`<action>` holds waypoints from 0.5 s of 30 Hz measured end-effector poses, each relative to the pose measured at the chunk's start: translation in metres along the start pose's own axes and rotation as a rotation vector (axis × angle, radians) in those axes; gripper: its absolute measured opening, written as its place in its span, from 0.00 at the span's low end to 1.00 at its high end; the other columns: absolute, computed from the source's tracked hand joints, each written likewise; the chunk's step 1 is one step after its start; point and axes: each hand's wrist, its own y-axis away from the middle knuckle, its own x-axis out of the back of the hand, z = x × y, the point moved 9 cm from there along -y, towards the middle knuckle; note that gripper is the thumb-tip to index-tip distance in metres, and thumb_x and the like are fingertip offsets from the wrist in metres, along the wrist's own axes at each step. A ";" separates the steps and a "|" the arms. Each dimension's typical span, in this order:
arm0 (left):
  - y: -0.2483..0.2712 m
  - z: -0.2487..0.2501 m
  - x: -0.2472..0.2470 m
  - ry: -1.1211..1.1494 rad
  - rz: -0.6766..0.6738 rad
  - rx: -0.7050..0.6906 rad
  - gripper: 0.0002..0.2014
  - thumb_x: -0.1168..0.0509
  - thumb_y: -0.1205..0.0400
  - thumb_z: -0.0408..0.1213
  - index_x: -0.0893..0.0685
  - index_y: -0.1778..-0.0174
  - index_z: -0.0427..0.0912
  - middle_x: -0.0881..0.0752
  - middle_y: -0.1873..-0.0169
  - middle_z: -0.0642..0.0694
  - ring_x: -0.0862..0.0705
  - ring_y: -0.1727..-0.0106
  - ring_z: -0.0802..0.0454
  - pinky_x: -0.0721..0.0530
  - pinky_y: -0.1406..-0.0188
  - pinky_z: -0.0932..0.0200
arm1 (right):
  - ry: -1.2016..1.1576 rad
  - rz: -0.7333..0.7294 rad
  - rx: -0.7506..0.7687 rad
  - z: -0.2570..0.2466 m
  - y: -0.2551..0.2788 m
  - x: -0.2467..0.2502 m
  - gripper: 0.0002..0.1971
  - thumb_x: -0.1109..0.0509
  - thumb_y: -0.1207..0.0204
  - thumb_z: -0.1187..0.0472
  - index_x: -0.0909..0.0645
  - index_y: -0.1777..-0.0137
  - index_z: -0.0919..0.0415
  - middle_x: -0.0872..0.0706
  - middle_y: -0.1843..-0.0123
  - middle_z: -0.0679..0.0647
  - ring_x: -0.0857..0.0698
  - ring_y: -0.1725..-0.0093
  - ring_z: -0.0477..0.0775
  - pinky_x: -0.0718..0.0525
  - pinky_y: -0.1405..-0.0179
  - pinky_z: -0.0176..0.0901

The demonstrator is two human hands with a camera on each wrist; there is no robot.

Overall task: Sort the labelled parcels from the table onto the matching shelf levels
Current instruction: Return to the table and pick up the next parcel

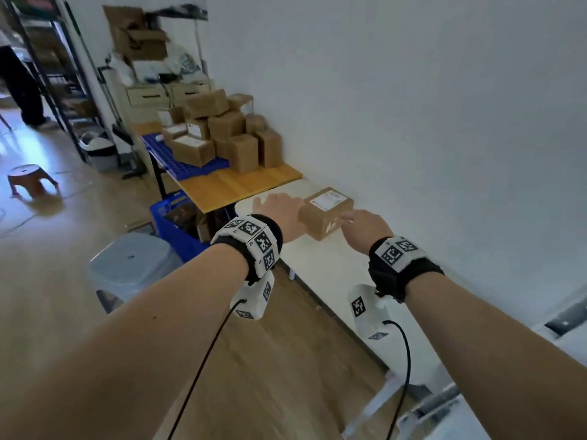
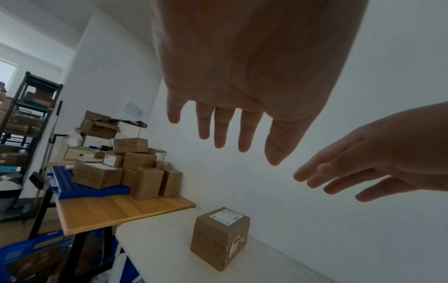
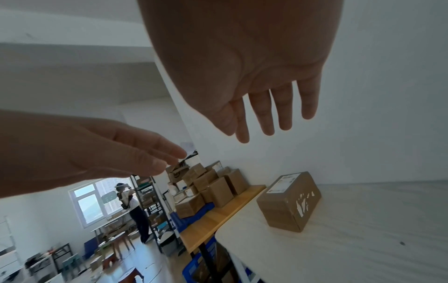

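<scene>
While both hands hang spread and empty, one parcel (image 1: 325, 211) sits alone on the white table (image 1: 320, 268).

Left hand (image 1: 282, 211) and right hand (image 1: 365, 227) flank the brown box without touching it, fingers (image 2: 219, 130) straight and apart. Its white label (image 2: 226, 216) faces up. More boxes (image 1: 222, 134) are piled on the wooden table (image 1: 235, 185) beyond, against the wall.

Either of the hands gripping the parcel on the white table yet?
No: in the left wrist view the left hand and right hand hang open above the parcel, clear of it.
</scene>
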 end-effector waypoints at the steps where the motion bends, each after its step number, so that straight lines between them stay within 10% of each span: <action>1: -0.020 -0.003 -0.003 0.004 -0.011 -0.010 0.28 0.42 0.18 0.48 0.32 0.20 0.49 0.29 0.21 0.43 0.33 0.20 0.42 0.39 0.21 0.37 | -0.020 0.002 -0.015 0.003 -0.015 0.000 0.21 0.48 0.15 0.65 0.24 0.26 0.64 0.21 0.26 0.62 0.21 0.29 0.64 0.24 0.32 0.48; 15: -0.313 -0.029 -0.004 0.075 -0.133 -0.315 0.29 0.43 0.17 0.50 0.35 0.18 0.47 0.28 0.22 0.42 0.27 0.24 0.41 0.27 0.27 0.45 | -0.198 0.021 -0.429 0.055 -0.247 -0.011 0.21 0.46 0.15 0.59 0.26 0.24 0.58 0.25 0.22 0.56 0.26 0.24 0.59 0.30 0.28 0.44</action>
